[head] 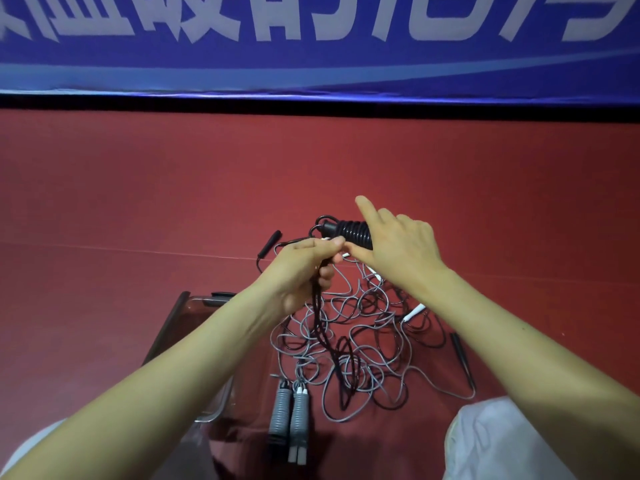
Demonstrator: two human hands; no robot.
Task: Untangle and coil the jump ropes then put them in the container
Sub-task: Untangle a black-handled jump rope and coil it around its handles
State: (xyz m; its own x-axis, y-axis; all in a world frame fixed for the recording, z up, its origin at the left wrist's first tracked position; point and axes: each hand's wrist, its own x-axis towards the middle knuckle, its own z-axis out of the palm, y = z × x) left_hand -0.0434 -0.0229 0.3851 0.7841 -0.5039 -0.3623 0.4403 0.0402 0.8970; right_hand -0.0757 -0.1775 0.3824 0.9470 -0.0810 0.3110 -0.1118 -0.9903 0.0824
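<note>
Nearest, under the left forearm, a wound grey jump rope (292, 419) lies beside the clear container (180, 317). Beneath both hands a tangle of ropes (363, 341) sprawls on the red floor (138, 202). The left hand (301, 268) pinches a black cord (317, 306); the right hand (398, 247) grips the black wound bundle (349, 232), forefinger raised.

banner (311, 64) text blurred and cropped, container (169, 323) half hidden under left forearm (194, 344)

Tangled grey-black jump ropes (363, 341) beside clear container (180, 327)
</note>
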